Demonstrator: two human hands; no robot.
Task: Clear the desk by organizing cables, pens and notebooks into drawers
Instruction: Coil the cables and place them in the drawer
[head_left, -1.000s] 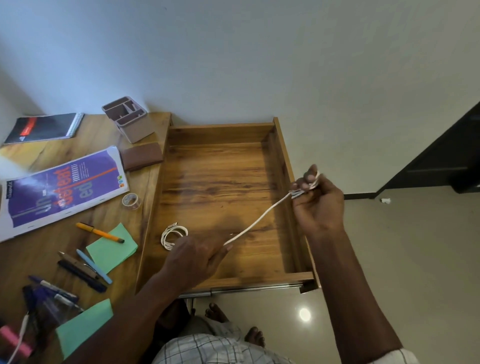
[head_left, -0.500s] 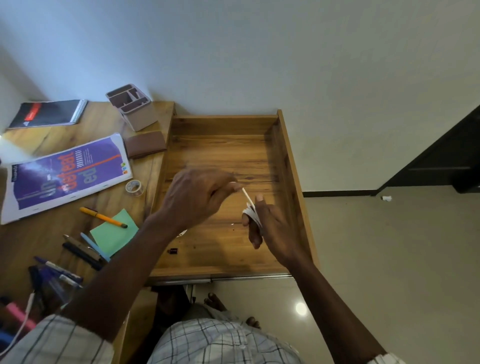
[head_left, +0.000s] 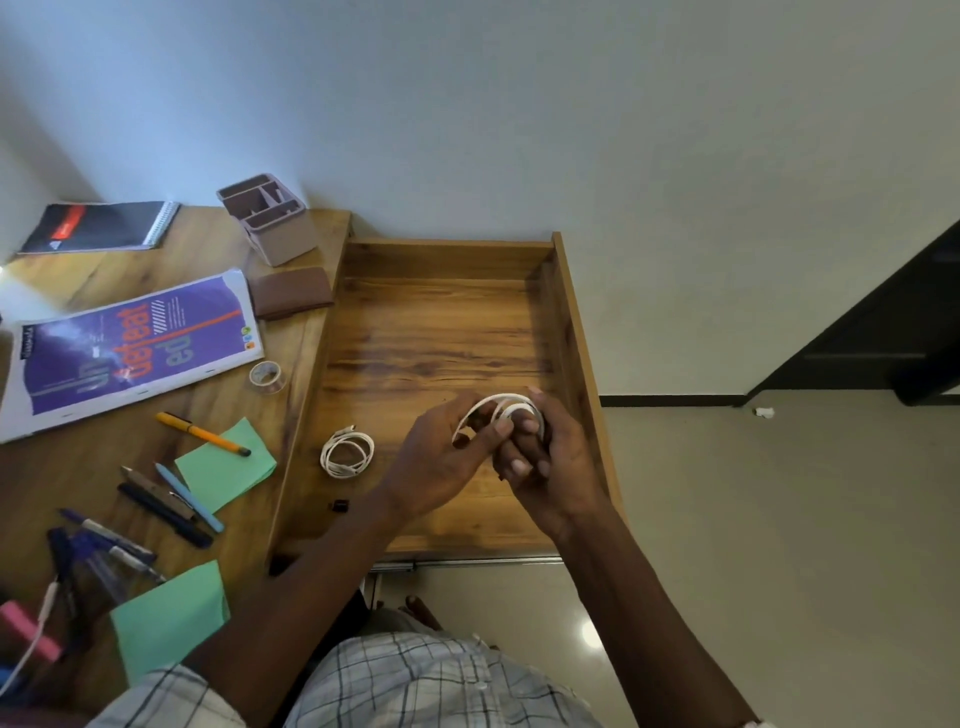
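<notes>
Several pens (head_left: 171, 501) lay slanting on the desk's (head_left: 78, 467) near left. Beyond, over the open drawer (head_left: 577, 338), both the left hand (head_left: 441, 462) and right hand (head_left: 556, 467) curled closed round a white cable (head_left: 493, 399), its loops arching left to right between them. Another coiled cable (head_left: 347, 451) lay flat in the drawer, left of the hands.

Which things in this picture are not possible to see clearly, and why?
1. Head view: the plugs of the white cable, hidden by the left hand and right hand.
2. Head view: small black object in the drawer, too small to identify.
3. Head view: pink object, cut off by the left edge, blurred.
</notes>
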